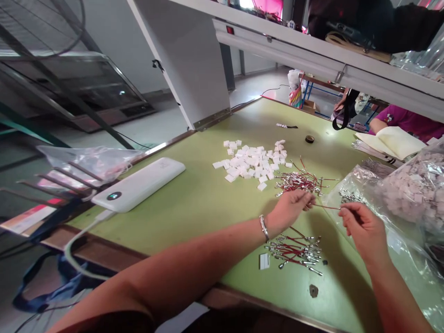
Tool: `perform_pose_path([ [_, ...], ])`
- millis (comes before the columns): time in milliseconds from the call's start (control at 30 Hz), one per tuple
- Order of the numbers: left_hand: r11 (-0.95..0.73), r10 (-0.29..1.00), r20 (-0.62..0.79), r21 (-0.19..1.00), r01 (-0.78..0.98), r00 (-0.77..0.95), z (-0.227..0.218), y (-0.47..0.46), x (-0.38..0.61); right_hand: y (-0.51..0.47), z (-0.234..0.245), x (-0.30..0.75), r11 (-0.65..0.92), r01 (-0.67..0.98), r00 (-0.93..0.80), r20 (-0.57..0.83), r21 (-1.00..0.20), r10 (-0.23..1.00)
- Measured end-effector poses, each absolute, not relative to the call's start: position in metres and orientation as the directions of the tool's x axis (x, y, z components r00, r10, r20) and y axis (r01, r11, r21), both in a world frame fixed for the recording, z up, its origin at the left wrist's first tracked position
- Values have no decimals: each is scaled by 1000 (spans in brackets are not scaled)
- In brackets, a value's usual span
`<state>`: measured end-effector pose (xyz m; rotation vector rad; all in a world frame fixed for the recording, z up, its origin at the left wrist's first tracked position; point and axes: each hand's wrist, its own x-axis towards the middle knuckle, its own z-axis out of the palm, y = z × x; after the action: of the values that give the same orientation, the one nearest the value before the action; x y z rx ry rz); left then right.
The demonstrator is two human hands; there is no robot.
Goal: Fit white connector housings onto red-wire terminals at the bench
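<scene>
My left hand [289,206], with a silver bracelet at the wrist, pinches one end of a thin red wire [326,207]. My right hand [360,226] pinches the wire's other end, so it stretches between them just above the green table [208,203]. Beyond my left hand lies a tangle of red wires with metal terminals [300,181]. A second bunch of such wires [298,252] lies below my hands, with one white plastic piece [264,261] beside it. A pile of several small white plastic housings [255,162] sits farther back.
A white power bank [138,184] with a cable lies at the left edge, next to a clear plastic bag [93,163]. Clear bags of parts [412,189] crowd the right. Another person in a magenta shirt [409,121] sits beyond, under an overhead shelf [312,51].
</scene>
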<state>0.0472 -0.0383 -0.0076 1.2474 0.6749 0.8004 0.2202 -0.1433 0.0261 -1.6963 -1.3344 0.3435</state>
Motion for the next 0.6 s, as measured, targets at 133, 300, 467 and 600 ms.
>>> perform_pose_path([
  [133,358,816,-181,904,-233,548,-3,-37,47,-149,23,226,61,786,402,584,-615,705],
  [300,586,630,-282,784,-204,723,0,-48,46,-146,1,193,385,920,-325,697,76,640],
  [467,576,681,-313,788,-220,661,-1,-45,46,-144,-8,173,507,861,-422,604,34,676],
  [600,418,736,-265,902,-110,623,4,-36,42,-136,0,213,328,922,-174,538,-204,824],
])
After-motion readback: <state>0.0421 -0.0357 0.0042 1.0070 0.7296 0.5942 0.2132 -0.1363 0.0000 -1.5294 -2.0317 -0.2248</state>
